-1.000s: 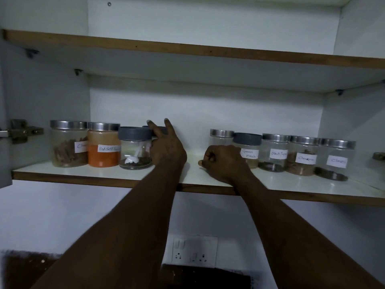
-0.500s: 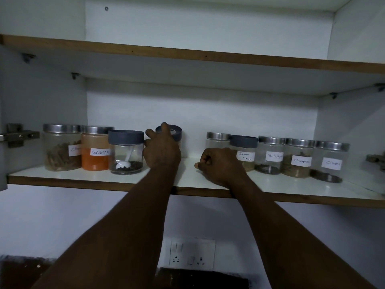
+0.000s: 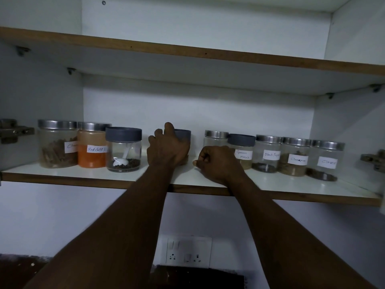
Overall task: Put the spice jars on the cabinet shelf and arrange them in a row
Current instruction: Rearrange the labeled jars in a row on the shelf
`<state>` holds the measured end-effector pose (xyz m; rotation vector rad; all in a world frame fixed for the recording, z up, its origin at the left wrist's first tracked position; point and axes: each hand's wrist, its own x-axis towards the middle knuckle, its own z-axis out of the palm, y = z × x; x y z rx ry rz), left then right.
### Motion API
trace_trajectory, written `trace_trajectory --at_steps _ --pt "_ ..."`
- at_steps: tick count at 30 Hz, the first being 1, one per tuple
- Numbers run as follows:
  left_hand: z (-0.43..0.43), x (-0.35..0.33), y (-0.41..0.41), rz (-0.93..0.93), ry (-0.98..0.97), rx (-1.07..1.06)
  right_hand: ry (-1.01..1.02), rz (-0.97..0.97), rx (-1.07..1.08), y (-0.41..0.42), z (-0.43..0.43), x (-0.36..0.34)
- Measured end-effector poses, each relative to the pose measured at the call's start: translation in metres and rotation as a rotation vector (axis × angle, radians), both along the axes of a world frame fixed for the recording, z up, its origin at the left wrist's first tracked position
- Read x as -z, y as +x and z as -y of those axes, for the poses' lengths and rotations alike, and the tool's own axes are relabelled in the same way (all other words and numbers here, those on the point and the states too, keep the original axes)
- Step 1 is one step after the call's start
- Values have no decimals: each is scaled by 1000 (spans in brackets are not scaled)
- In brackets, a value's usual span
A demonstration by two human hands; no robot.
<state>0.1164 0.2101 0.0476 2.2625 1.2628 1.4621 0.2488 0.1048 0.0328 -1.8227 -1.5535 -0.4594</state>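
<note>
Several clear spice jars stand along the white cabinet shelf (image 3: pixel 87 177). At the left are a steel-lidded jar of sticks (image 3: pixel 57 143), an orange red-chilli jar (image 3: pixel 92 146) and a grey-lidded jar (image 3: pixel 123 150) with a white spoon inside. My left hand (image 3: pixel 167 148) grips a grey-lidded jar (image 3: pixel 183 135) in the middle, hiding most of it. My right hand (image 3: pixel 218 163) rests as a fist on the shelf, holding nothing. Right of it stand a steel-lidded jar (image 3: pixel 215 138), the Garam Masala jar (image 3: pixel 242 150), Black Pepper (image 3: pixel 268 154), Cinnamon (image 3: pixel 295 157) and Cloves (image 3: pixel 327 161).
An upper shelf (image 3: pixel 187 52) with a wooden edge runs overhead. Door hinges sit at the left wall (image 3: pixel 12 130) and right wall (image 3: pixel 374 160). A wall socket plate (image 3: pixel 187 252) is below the shelf.
My left hand has closed around the middle grey-lidded jar and drawn it forward, to the right of the spoon jar. My right fist has stayed in place.
</note>
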Motion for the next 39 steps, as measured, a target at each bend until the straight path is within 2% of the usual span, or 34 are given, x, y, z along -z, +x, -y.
trace_trajectory --at_steps 6,9,12,15,19,25,34,39 --pt "-12 2 4 -18 -73 14 -4 6 -3 2 -1 1" --pt "-18 1 7 100 -111 192 4 6 -13 4 -2 0" --pt "-17 4 8 206 -242 393 19 2 -41 5 -1 0" --pt "-14 6 8 257 -325 475 41 11 -42 4 0 1" --pt "-12 7 5 157 -274 382 70 3 -27 5 -1 1" --pt "-9 6 4 60 -246 405 71 10 9 6 -3 0" --pt "-12 8 8 59 -341 446 68 19 1 6 -4 1" --pt "-15 10 8 75 -287 432 70 29 -3 6 -3 1"
